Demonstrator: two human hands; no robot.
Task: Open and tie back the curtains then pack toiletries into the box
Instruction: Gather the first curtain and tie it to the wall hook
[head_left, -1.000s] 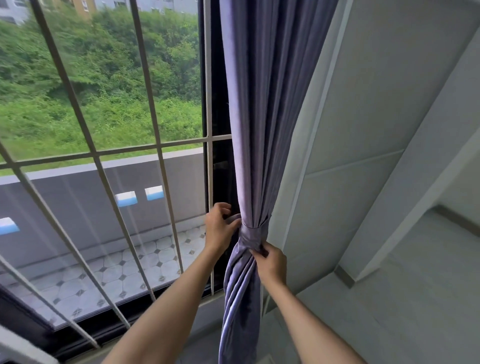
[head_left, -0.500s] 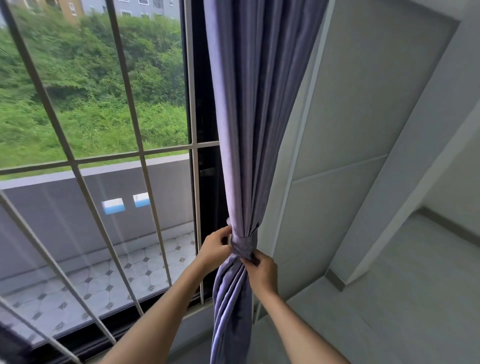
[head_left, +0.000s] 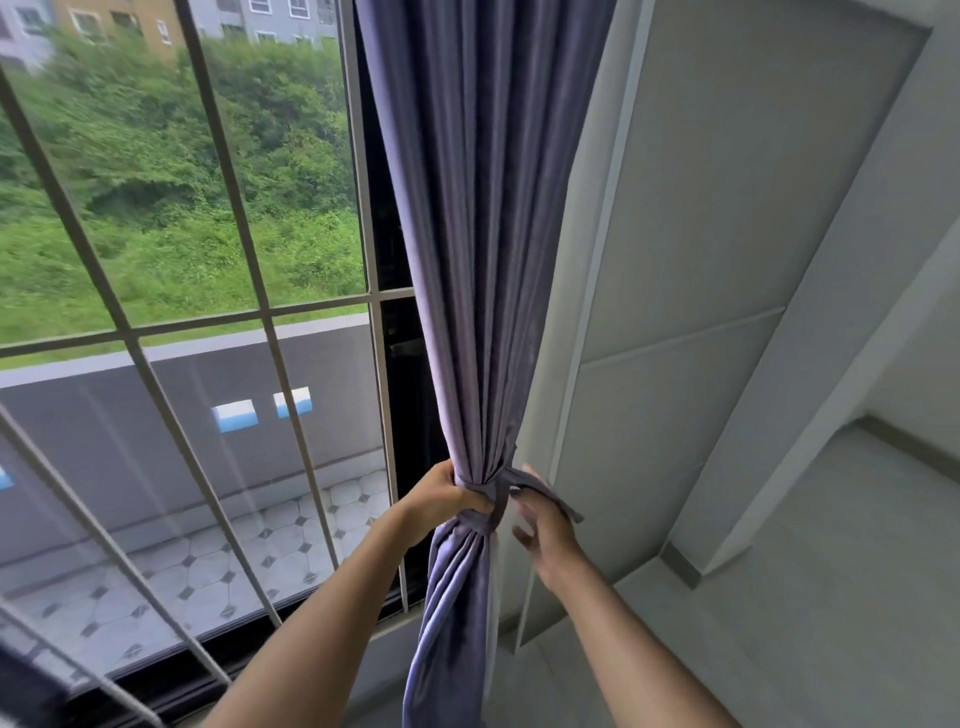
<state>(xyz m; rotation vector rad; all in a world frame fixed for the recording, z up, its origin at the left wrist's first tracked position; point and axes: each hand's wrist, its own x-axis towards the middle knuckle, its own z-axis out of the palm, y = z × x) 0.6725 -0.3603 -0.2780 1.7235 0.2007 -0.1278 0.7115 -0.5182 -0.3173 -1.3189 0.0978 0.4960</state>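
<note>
At lower centre of the frame, the left hand (head_left: 441, 501) still grips the gathered curtain (head_left: 483, 260) at the tie-back (head_left: 488, 512). The right hand (head_left: 543, 525), half a second ago pinching the knot, now has loosened fingers beside the band's loose end, so the tying looks nearly finished. Beyond, the barred window (head_left: 182, 322) stands uncovered; no box or toiletries show.

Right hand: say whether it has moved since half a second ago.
Yes. The right hand has come off the tie band, shifting right toward the wall panel.
</note>
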